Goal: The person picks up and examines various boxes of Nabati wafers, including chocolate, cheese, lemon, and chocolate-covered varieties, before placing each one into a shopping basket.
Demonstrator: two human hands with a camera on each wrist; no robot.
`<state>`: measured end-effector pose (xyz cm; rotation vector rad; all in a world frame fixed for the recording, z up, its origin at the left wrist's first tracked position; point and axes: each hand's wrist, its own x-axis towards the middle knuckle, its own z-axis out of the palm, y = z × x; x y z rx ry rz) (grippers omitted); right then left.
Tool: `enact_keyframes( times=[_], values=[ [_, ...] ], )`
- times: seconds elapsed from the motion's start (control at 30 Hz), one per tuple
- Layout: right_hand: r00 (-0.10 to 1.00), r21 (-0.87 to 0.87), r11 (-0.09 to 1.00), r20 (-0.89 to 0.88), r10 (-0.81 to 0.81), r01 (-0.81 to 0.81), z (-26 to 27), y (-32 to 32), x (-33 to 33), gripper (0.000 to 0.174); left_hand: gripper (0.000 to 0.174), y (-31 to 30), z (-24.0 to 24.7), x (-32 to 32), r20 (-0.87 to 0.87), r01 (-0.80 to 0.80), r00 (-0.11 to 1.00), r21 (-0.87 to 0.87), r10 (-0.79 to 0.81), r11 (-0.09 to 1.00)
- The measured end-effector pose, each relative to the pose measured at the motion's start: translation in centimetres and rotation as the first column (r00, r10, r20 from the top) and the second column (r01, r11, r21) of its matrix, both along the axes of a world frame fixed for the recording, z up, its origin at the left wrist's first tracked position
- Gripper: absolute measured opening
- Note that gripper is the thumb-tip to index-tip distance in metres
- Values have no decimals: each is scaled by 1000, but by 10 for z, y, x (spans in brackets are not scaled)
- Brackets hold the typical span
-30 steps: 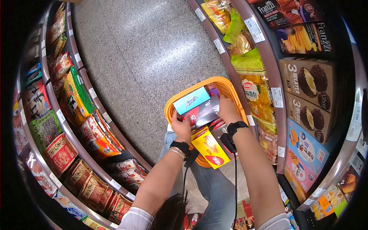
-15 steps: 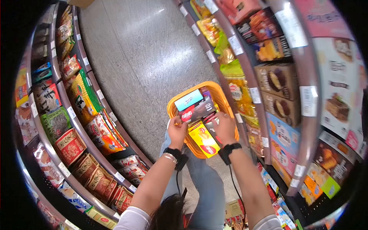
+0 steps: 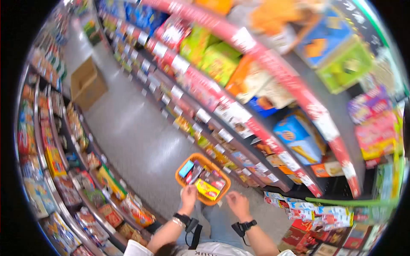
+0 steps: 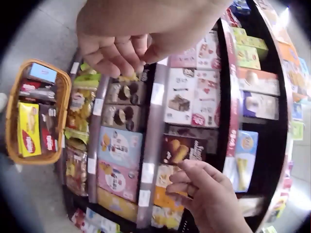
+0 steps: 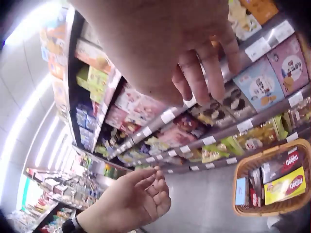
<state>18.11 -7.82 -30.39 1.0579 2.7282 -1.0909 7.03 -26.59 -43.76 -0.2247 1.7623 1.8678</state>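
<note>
An orange basket [image 4: 64, 104] stands on the floor just beyond my hands in the head view. Inside lie a yellow box [image 3: 207, 189] with a red label, a light-blue box [image 3: 186, 169] and dark boxes [image 4: 48, 127] with red labels. My left hand [image 3: 188, 198] hovers by the basket's near left side, fingers loosely curled around nothing. On the other side, my right hand [image 3: 239, 205] hangs in the air to the right of the basket, its fingers relaxed and bare. Both wrist views show the two hands apart, holding nothing.
Shelves of boxed and bagged snacks rise close on the right, with red price rails [image 3: 273, 64]. More shelves with packets [image 3: 112, 181] line the left. A cardboard box [image 3: 87, 85] stands farther along the grey aisle floor [image 3: 132, 123].
Both hands have come out of the basket and off the boxes. The head view has swung up and right, bringing the upper shelves into sight; the basket appears smaller and lower.
</note>
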Motion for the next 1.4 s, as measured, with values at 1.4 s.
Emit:
enact_keyframes(
  times=[1.4],
  values=[
    [755, 742, 181, -584, -300, 646, 442, 372, 178, 59, 53, 531, 571, 166, -968, 513, -192, -238, -160, 825]
  ],
)
